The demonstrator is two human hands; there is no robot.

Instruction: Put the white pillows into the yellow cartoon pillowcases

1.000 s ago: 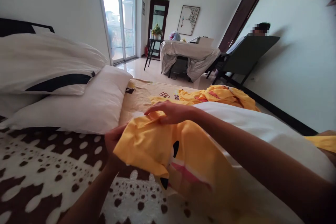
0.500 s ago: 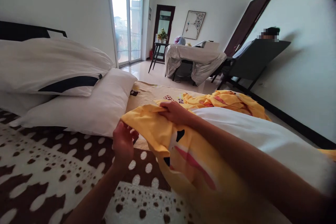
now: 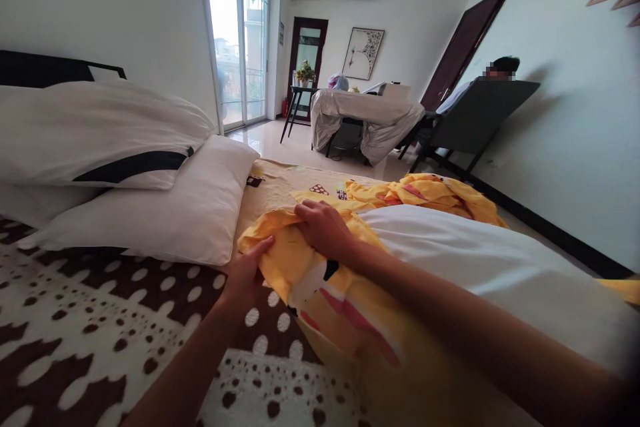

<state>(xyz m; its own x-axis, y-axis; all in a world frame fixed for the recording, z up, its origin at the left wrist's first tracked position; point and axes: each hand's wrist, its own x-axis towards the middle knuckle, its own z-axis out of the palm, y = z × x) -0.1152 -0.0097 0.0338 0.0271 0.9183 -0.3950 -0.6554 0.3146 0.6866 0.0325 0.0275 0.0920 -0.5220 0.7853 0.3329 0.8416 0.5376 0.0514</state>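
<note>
A yellow duvet cover point(image 3: 280, 260) with pink, white and black print is stretched between my two hands above the bed. My left hand point(image 3: 246, 270) grips its left corner, thumb on top and the other fingers hidden underneath. Farther along the same edge, my right hand point(image 3: 323, 227) is closed on the fabric. Beyond my right forearm lies a puffy white quilt point(image 3: 450, 247). More of the yellow cloth is bunched on its far side.
White pillows point(image 3: 200, 213) are piled at the left. Beneath everything spreads a brown-and-white patterned blanket point(image 3: 165, 293), with a cream printed sheet point(image 3: 280, 177) beyond. A covered table point(image 3: 365, 107) stands farther off, and a person sits in a dark chair point(image 3: 485, 113) at right.
My left thumb has come over the top of the corner, and that hand has shifted right. My right hand has moved slightly left and lower. The view has tilted slightly.
</note>
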